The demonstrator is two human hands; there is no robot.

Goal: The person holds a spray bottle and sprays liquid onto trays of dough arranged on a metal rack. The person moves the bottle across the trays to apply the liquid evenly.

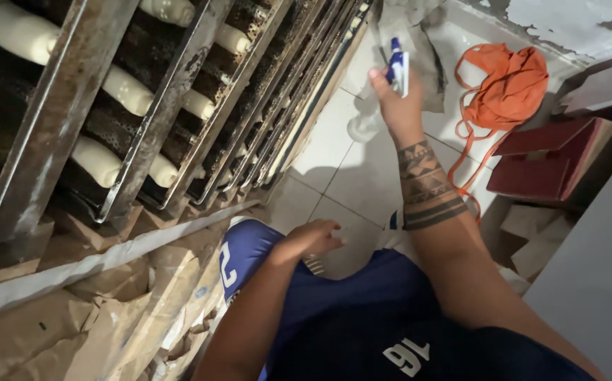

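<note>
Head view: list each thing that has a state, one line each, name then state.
right hand: raised, closed on the spray bottle
spray bottle: clear, blue-and-white head, held up over the floor
left hand: empty, fingers curled, resting on the knee
rack trays: slid in, loaded with pale raw dough loaves
orange cloth: crumpled on the floor
red box: lying on the floor, closed

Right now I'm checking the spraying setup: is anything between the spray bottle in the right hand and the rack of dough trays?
Nothing visible does. The right hand holds the spray bottle up beside the open edge of the rack, with only bare tiled floor showing beneath the gap. The left hand rests lower, near the knee, clear of that gap.
</note>
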